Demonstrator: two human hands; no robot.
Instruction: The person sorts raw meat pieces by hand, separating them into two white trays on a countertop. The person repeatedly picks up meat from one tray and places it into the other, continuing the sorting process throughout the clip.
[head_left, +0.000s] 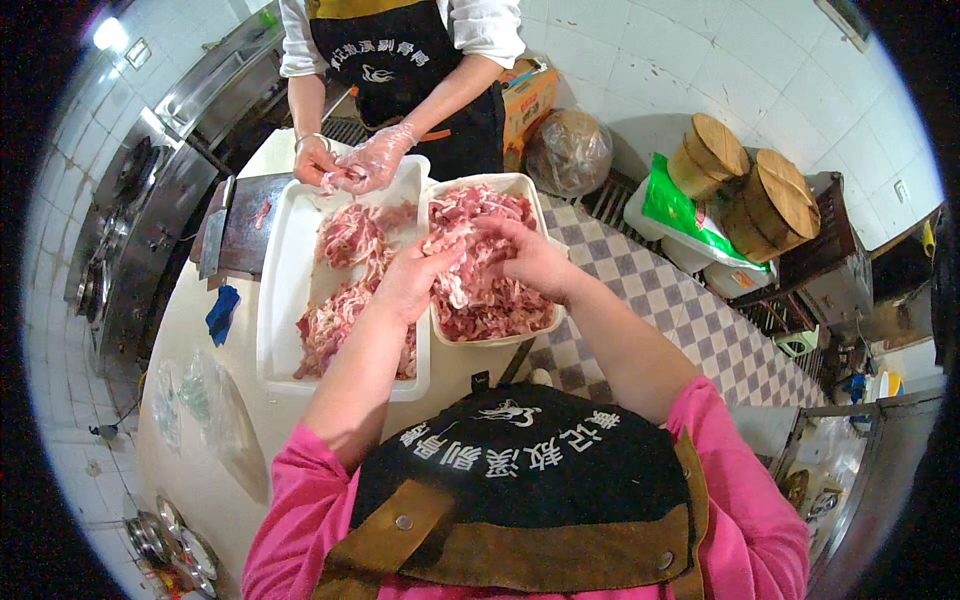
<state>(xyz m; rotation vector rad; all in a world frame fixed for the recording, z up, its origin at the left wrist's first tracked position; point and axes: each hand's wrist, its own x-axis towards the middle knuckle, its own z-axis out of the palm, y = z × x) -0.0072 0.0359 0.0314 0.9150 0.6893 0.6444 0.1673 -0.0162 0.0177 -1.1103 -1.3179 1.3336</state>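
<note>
My left hand (415, 279) grips one side of a clump of raw sliced meat (459, 283), its fingers curled into it. On the clump's other side, my right hand (536, 259) has its fingers against the meat. Both are over a cream plastic tub (558, 319) heaped with more raw meat (499, 311). Just left of the tub lies a large white tray (289, 300) with raw meat slices (352, 236) along its right part. My left forearm crosses the tray's near right corner.
Across the table, a person's gloved hand (382, 157) and other hand (313, 161) hold a bit of meat above the tray. A cleaver (213, 240) lies on a dark cutting board (251, 217). A blue cloth (222, 315) and plastic bags (202, 397) are on the table (202, 480).
</note>
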